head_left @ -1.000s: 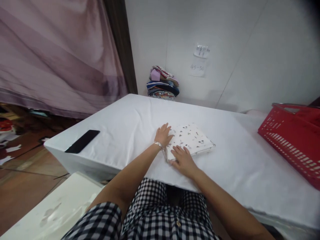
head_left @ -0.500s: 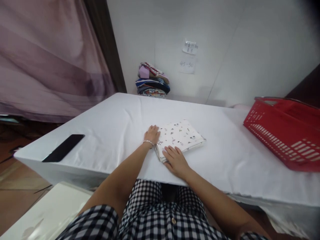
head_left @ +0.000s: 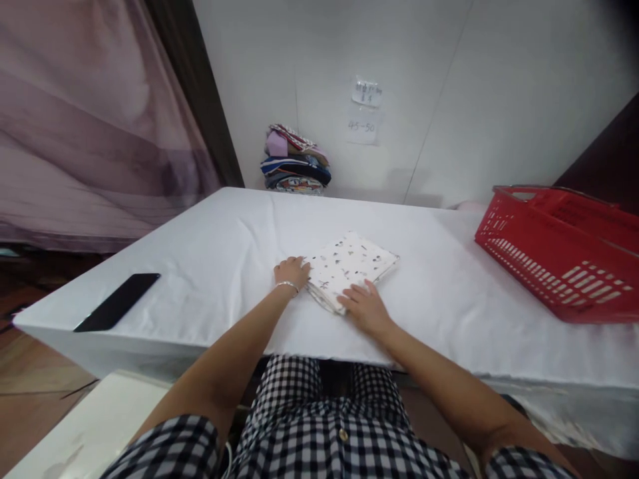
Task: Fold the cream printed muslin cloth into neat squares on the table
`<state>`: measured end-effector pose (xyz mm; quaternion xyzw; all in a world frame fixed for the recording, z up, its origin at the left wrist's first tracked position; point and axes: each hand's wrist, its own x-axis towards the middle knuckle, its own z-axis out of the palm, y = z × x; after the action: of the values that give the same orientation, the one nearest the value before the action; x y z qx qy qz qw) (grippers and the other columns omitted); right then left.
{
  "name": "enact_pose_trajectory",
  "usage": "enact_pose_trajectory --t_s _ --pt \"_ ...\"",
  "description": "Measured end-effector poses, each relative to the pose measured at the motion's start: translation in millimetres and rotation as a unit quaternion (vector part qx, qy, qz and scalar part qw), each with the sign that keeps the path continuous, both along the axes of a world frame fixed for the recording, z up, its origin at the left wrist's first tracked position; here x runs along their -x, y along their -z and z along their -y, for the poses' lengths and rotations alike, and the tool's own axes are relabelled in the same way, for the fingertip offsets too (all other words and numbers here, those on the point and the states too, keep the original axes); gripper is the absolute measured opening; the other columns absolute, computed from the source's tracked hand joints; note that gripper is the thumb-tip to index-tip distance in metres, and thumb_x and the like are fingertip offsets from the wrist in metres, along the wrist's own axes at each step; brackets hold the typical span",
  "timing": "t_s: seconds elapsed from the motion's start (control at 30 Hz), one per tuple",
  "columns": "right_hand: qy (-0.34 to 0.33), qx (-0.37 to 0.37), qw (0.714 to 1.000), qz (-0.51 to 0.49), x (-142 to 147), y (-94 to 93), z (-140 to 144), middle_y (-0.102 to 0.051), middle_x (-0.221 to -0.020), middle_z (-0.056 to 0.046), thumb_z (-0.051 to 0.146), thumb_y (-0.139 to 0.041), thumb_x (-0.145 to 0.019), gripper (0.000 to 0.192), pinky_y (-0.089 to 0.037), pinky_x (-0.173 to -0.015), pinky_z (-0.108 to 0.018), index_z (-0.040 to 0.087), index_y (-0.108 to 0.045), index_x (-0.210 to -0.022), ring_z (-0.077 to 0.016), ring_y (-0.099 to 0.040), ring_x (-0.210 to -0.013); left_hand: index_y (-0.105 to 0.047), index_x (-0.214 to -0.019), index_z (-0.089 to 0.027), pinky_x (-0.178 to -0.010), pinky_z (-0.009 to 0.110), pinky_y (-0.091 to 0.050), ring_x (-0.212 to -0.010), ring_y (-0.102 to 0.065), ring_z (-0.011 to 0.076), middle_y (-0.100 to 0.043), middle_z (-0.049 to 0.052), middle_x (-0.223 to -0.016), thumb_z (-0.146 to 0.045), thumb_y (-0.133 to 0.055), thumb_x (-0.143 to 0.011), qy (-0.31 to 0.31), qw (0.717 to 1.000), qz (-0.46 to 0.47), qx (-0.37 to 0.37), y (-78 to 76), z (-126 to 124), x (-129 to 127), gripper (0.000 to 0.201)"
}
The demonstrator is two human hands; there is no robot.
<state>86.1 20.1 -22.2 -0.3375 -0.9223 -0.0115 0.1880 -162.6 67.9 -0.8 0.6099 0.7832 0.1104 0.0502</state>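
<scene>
A folded white cloth with small dark prints lies on the white-covered table, near its front edge. My left hand, with a bracelet on the wrist, grips the cloth's left corner, fingers curled at its edge. My right hand holds the near corner, fingers spread on top, thumb side at the edge. The near-left part of the cloth looks slightly lifted and rumpled between the two hands.
A black phone lies on the table's left front corner. A red plastic basket stands at the right. A stack of folded colourful clothes sits at the back against the wall, under two paper notes. A curtain hangs left.
The view has swung left to right, so everything shifted left in frame. Both hands have curled onto the cloth's near corners, and its near edge has lifted a little.
</scene>
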Motion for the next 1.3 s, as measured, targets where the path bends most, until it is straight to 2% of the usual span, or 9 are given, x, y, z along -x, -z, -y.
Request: enact_pose_trajectory --t_s 0.1,0.17,0.23,0.4,0.5,0.63,0.93,1.1,1.3 --pt "0.063 0.001 0.998 -0.013 -55 3.0 -24 -0.063 -0.121 -0.006 0.009 -0.051 -0.081 0.038 -0.018 -0.107 -0.058 0.027 -0.064 -0.113 -0.0266 -0.048 -0.121 -0.054 -0.126 -0.024 -0.095 0.043 -0.037 -0.108 -0.053 0.0277 -0.061 0.010 -0.115 -0.045 -0.035 -0.092 0.058 0.998 -0.014 -0.034 6.0 32 -11 0.045" --pt "0.117 0.018 0.992 -0.037 -82 9.1 -33 -0.058 -0.129 -0.006 0.003 -0.048 -0.076 0.047 -0.025 -0.105 -0.058 0.025 -0.063 -0.115 -0.0281 -0.042 -0.127 -0.054 -0.127 -0.025 -0.093 0.039 -0.039 -0.105 -0.053 0.0253 -0.062 0.009 -0.108 -0.043 -0.040 -0.091 0.116 0.992 0.003 -0.044 11.3 46 -14 0.043" --pt "0.143 0.031 0.986 -0.085 -94 16.9 -36 -0.055 -0.132 -0.008 0.000 -0.044 -0.072 0.052 -0.033 -0.103 -0.054 0.021 -0.064 -0.115 -0.0277 -0.039 -0.131 -0.054 -0.127 -0.024 -0.092 0.037 -0.041 -0.104 -0.053 0.0240 -0.061 0.009 -0.110 -0.039 -0.044 -0.090 0.143 0.987 0.033 -0.064 15.7 53 -15 0.041" --pt "0.109 0.040 0.969 -0.216 -77 27.0 -26 -0.060 -0.125 -0.008 0.013 -0.047 -0.076 0.042 -0.038 -0.104 -0.049 0.021 -0.065 -0.113 -0.0249 -0.045 -0.127 -0.058 -0.122 -0.027 -0.098 0.039 -0.040 -0.110 -0.051 0.0238 -0.057 0.007 -0.120 -0.032 -0.054 -0.085 0.168 0.972 0.097 -0.134 19.3 47 -17 0.038" --pt "0.108 0.039 0.964 -0.241 -64 24.1 -21 -0.065 -0.117 -0.008 0.025 -0.052 -0.082 0.033 -0.038 -0.103 -0.048 0.021 -0.066 -0.112 -0.0247 -0.050 -0.120 -0.062 -0.117 -0.028 -0.100 0.041 -0.039 -0.112 -0.050 0.0240 -0.058 0.006 -0.118 -0.030 -0.054 -0.085 0.206 0.963 0.101 -0.145 21.1 39 -22 0.033" --pt "0.124 0.020 0.959 -0.254 -61 19.1 -21 -0.067 -0.108 -0.008 0.027 -0.050 -0.086 0.026 -0.043 -0.097 -0.045 0.022 -0.068 -0.102 -0.0227 -0.056 -0.108 -0.065 -0.110 -0.027 -0.099 0.038 -0.040 -0.109 -0.051 0.0229 -0.060 0.006 -0.112 -0.030 -0.053 -0.086 0.210 0.959 0.103 -0.158 25.6 33 -25 0.027" --pt "0.125 0.009 0.972 -0.199 -61 10.7 -21 -0.066 -0.105 -0.008 0.025 -0.046 -0.089 0.025 -0.042 -0.092 -0.042 0.021 -0.068 -0.100 -0.0231 -0.054 -0.103 -0.065 -0.111 -0.026 -0.097 0.042 -0.039 -0.111 -0.050 0.0249 -0.060 0.008 -0.113 -0.029 -0.048 -0.088 0.217 0.963 0.069 -0.146 23.8 37 -27 0.029" --pt "0.155 -0.005 0.967 -0.203 -62 11.9 -20 -0.066 -0.102 -0.007 0.023 -0.041 -0.091 0.026 -0.038 -0.092 -0.040 0.020 -0.066 -0.098 -0.0217 -0.054 -0.101 -0.067 -0.105 -0.024 -0.098 0.039 -0.037 -0.108 -0.051 0.0230 -0.062 0.007 -0.108 -0.028 -0.043 -0.091 0.229 0.957 0.058 -0.169 23.3 36 -28 0.028" --pt "0.160 0.001 0.971 -0.176 -63 13.7 -20 -0.066 -0.102 -0.007 0.024 -0.040 -0.092 0.027 -0.038 -0.090 -0.038 0.020 -0.066 -0.099 -0.0222 -0.053 -0.100 -0.067 -0.105 -0.025 -0.098 0.039 -0.036 -0.109 -0.051 0.0228 -0.063 0.006 -0.109 -0.030 -0.039 -0.092 0.222 0.961 0.068 -0.154 22.8 36 -28 0.031"
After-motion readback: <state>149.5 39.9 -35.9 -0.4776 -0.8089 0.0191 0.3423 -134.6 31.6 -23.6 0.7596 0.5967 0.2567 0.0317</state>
